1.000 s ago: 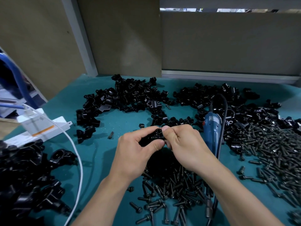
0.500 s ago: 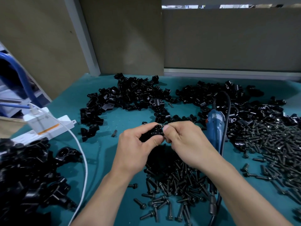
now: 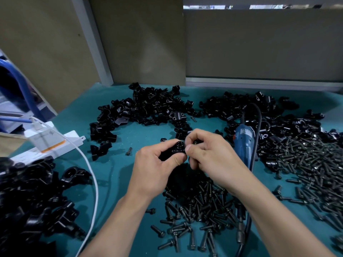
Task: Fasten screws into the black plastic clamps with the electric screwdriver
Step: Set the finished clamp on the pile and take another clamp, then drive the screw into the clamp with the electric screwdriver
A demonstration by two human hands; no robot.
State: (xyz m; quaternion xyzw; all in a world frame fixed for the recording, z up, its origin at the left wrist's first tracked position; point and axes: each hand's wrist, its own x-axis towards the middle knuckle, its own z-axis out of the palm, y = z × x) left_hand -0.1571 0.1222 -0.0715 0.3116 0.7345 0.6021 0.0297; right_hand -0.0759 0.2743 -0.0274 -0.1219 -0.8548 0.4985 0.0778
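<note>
Two hands meet above the surface point(image 3: 115, 164). The left hand point(image 3: 154, 167) grips a black clamp point(image 3: 176, 148) in its fingers, and the right hand point(image 3: 209, 156) pinches the clamp's side, seemingly seating a screw that is hidden. The electric screwdriver point(image 3: 245, 143) lies untouched just beside the right hand, and the next move likely calls for picking it up.

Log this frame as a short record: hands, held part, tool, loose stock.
left hand: grips a black clamp above the table
right hand: pinches that clamp's right end; any screw there hidden
electric screwdriver: lies unheld on the table, right of the hands
loose screws: heap under the hands, more at right
spare clamps: piles at the back
</note>
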